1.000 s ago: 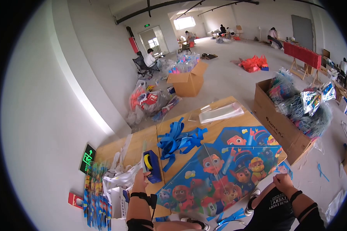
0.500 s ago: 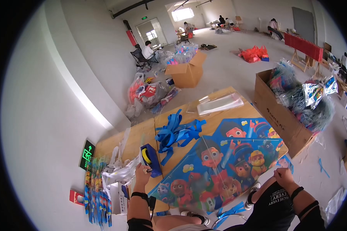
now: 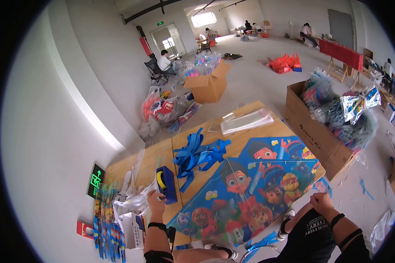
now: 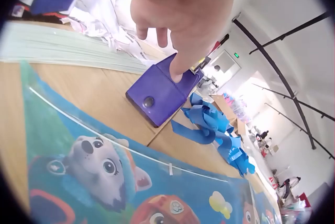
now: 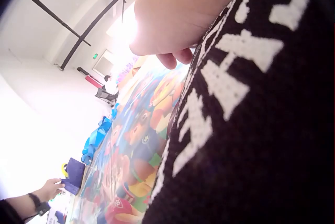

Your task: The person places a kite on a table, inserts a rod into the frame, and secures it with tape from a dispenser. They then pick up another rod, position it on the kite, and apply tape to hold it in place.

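Observation:
In the head view, the left hand (image 3: pixel 156 204) is at the near end of a blue tape dispenser (image 3: pixel 170 186) with a yellow roll. The left wrist view shows one digit of that hand (image 4: pixel 183 19) extended onto the dispenser (image 4: pixel 159 94), the other fingers partly bent beside it. Resting on the person's dark-clothed thigh, the right hand (image 3: pixel 322 202) is loosely curled and holds nothing visible; the right wrist view shows this hand (image 5: pixel 172 17) against black cloth with white lettering. Between the hands lies a blue cartoon-print kite sheet (image 3: pixel 210 194) with thin rods.
Blue ribbons (image 3: pixel 193 155) and clear plastic sleeves (image 3: pixel 245 122) lie on the wooden table (image 3: pixel 156 153). White plastic scraps (image 3: pixel 134 200) and hanging printed strips (image 3: pixel 106 228) are at left. A large carton (image 3: pixel 314 131) of wrapped items stands at right; other people sit farther back.
The head view has shifted slightly, moving the scene a little left. The left hand remains beside the dispenser, its fingers posed slightly differently. The right hand still rests on the thigh.

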Demonstrator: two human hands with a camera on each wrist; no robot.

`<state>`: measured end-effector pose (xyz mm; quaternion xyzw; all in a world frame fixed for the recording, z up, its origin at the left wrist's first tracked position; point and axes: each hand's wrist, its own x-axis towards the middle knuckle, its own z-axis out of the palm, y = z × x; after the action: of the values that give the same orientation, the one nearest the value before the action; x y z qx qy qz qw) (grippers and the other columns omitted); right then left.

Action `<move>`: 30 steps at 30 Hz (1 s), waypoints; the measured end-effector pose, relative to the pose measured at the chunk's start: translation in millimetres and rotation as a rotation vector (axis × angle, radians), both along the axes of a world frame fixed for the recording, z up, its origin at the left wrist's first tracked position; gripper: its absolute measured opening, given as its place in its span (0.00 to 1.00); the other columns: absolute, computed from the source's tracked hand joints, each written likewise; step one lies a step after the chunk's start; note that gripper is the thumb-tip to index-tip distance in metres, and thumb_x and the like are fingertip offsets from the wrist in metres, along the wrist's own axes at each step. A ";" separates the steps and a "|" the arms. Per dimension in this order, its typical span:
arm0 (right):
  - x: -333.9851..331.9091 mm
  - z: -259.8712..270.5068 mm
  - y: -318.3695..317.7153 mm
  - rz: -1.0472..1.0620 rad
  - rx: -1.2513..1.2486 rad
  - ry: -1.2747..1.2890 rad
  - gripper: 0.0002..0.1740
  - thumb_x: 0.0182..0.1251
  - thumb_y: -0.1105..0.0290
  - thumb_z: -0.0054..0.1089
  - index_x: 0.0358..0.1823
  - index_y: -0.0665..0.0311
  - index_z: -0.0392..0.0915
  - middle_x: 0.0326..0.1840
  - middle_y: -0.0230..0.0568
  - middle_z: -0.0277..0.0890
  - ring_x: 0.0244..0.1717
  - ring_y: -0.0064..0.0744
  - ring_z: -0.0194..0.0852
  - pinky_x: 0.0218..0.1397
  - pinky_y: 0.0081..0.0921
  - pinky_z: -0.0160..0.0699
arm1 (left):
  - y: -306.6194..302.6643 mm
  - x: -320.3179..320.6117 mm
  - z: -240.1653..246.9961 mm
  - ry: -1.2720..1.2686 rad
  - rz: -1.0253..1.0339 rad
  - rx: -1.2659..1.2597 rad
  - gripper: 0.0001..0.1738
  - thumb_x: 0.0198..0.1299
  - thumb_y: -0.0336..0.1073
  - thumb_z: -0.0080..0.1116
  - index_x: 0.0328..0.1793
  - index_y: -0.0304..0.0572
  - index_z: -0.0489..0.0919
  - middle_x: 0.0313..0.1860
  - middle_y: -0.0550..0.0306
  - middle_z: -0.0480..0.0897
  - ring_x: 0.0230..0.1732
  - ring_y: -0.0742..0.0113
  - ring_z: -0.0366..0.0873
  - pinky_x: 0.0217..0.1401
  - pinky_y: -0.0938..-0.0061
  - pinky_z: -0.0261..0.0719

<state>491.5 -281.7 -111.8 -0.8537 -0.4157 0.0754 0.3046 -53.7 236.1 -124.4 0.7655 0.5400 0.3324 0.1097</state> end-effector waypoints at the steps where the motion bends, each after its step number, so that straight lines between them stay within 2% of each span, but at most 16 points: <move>1: 1.2 -1.1 0.9 0.000 0.000 -0.003 0.14 0.65 0.63 0.62 0.24 0.63 0.81 0.23 0.48 0.78 0.26 0.53 0.79 0.30 0.43 0.75 | 3.0 -1.3 0.1 -0.003 0.000 0.000 0.18 0.34 0.23 0.79 0.34 0.46 0.84 0.65 0.45 0.74 0.67 0.40 0.70 0.70 0.53 0.68; 3: 1.8 -2.8 1.8 0.000 -0.008 -0.001 0.14 0.65 0.63 0.62 0.24 0.63 0.81 0.23 0.48 0.78 0.26 0.53 0.78 0.30 0.43 0.75 | 6.0 -2.2 2.2 0.024 -0.020 0.005 0.16 0.33 0.25 0.80 0.31 0.45 0.84 0.65 0.45 0.75 0.67 0.41 0.70 0.69 0.52 0.68; 10: 0.5 -3.4 6.8 0.001 -0.008 0.019 0.15 0.65 0.63 0.62 0.23 0.64 0.80 0.23 0.48 0.77 0.26 0.53 0.78 0.30 0.43 0.75 | 6.1 -2.6 10.7 0.121 -0.003 -0.035 0.16 0.33 0.29 0.81 0.30 0.44 0.84 0.64 0.45 0.75 0.68 0.41 0.69 0.70 0.53 0.69; 12: 1.0 -4.4 7.5 0.015 -0.015 0.019 0.15 0.65 0.62 0.62 0.24 0.64 0.80 0.22 0.48 0.77 0.26 0.53 0.78 0.30 0.43 0.75 | -0.4 2.8 22.6 0.151 0.086 -0.044 0.16 0.36 0.31 0.81 0.34 0.44 0.86 0.62 0.45 0.76 0.65 0.40 0.72 0.67 0.52 0.71; 16: -2.5 1.3 10.8 0.034 0.028 0.017 0.16 0.66 0.62 0.61 0.23 0.65 0.80 0.22 0.49 0.77 0.25 0.53 0.78 0.30 0.43 0.74 | 4.2 -0.2 36.9 0.187 0.042 -0.050 0.20 0.41 0.37 0.82 0.42 0.43 0.87 0.54 0.49 0.81 0.59 0.46 0.77 0.63 0.53 0.74; 18: -2.2 1.4 11.4 0.014 0.020 0.031 0.16 0.66 0.62 0.61 0.23 0.65 0.79 0.21 0.50 0.76 0.25 0.54 0.77 0.29 0.44 0.73 | -5.5 2.1 57.2 -0.317 -0.012 -0.571 0.20 0.49 0.46 0.79 0.44 0.48 0.87 0.41 0.54 0.85 0.46 0.58 0.81 0.52 0.59 0.76; 19: -1.5 0.8 11.1 0.017 0.023 0.033 0.16 0.66 0.62 0.61 0.23 0.65 0.79 0.21 0.50 0.76 0.25 0.54 0.77 0.29 0.44 0.73 | -8.9 1.5 65.2 -0.316 -0.010 -0.567 0.20 0.49 0.46 0.79 0.44 0.48 0.87 0.41 0.54 0.85 0.46 0.58 0.81 0.52 0.59 0.76; 21: 0.2 -0.9 10.0 0.021 0.003 0.010 0.16 0.66 0.62 0.61 0.23 0.65 0.80 0.21 0.50 0.77 0.25 0.55 0.77 0.29 0.44 0.73 | -12.7 -0.8 75.3 -0.553 0.196 -0.847 0.13 0.57 0.49 0.74 0.43 0.54 0.87 0.35 0.65 0.85 0.36 0.72 0.79 0.39 0.70 0.72; 22: 0.4 -0.8 10.1 0.022 0.005 0.011 0.16 0.66 0.62 0.61 0.23 0.65 0.80 0.21 0.50 0.77 0.25 0.55 0.77 0.29 0.44 0.73 | -15.9 -0.8 77.6 -0.552 0.197 -0.844 0.13 0.57 0.49 0.74 0.43 0.54 0.87 0.35 0.65 0.85 0.36 0.72 0.79 0.39 0.70 0.72; 24: 0.8 -0.2 9.2 0.037 0.004 0.006 0.13 0.66 0.66 0.61 0.26 0.67 0.82 0.24 0.50 0.80 0.26 0.51 0.80 0.32 0.40 0.76 | -23.6 -4.1 76.1 -0.777 0.148 -1.025 0.09 0.62 0.46 0.70 0.44 0.57 0.87 0.28 0.72 0.81 0.29 0.80 0.74 0.31 0.76 0.64; 27: -0.7 -1.4 6.6 0.028 -0.009 -0.003 0.13 0.66 0.66 0.61 0.26 0.67 0.82 0.24 0.50 0.80 0.26 0.51 0.80 0.31 0.40 0.76 | -21.8 -17.5 62.1 -0.817 0.161 -1.163 0.08 0.63 0.42 0.69 0.46 0.56 0.86 0.23 0.73 0.76 0.24 0.79 0.70 0.28 0.75 0.64; 28: -1.9 1.8 6.4 0.029 -0.005 0.002 0.13 0.66 0.66 0.61 0.26 0.67 0.82 0.24 0.50 0.80 0.26 0.51 0.80 0.31 0.40 0.76 | -27.8 -21.8 57.0 -0.814 0.163 -1.159 0.08 0.63 0.42 0.69 0.46 0.56 0.86 0.23 0.73 0.76 0.24 0.79 0.70 0.28 0.75 0.64; 30: -5.4 10.2 5.5 0.021 0.054 0.062 0.13 0.66 0.67 0.61 0.26 0.67 0.82 0.24 0.51 0.80 0.26 0.51 0.80 0.32 0.39 0.77 | -47.6 -19.8 49.1 -0.842 0.088 -1.093 0.10 0.63 0.34 0.68 0.50 0.49 0.84 0.23 0.74 0.75 0.21 0.80 0.66 0.27 0.77 0.61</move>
<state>486.1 -276.3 -101.5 -0.8379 -0.4169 0.0938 0.3396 -73.5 188.5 -75.3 0.3837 0.5722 0.2856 0.6662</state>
